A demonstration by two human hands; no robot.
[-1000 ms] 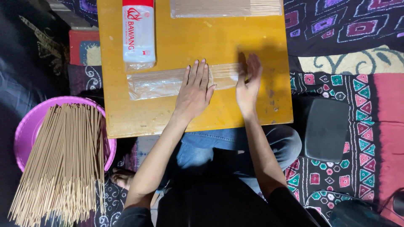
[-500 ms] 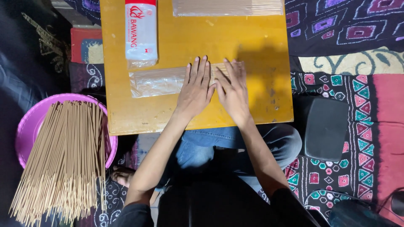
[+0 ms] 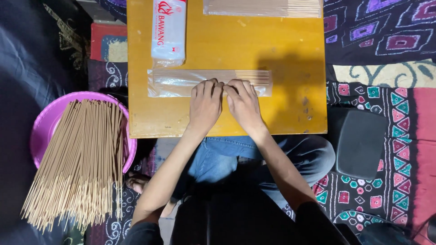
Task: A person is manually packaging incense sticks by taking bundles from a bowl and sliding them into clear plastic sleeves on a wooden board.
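From the head view, a yellow bench (image 3: 290,50) fills the upper middle of the picture, and a clear sleeve of thin sticks (image 3: 172,83) lies flat across it, lengthwise from left to right. Beyond the sleeve, toward the bench's far edge, a white and red packet (image 3: 168,29) lies at the left and another flat bundle of sticks (image 3: 262,7) at the right. Bare yellow surface shows right of the sleeve and between the sleeve and the near edge. Left of the bench, a pink basin (image 3: 43,124) holds a heap of loose sticks (image 3: 81,161).

The left hand (image 3: 205,105) and right hand (image 3: 244,103) lie side by side, nearly touching, on the middle of the sleeve. Each grip is flat, fingers together, pressing the sleeve against the bench without clasping it.
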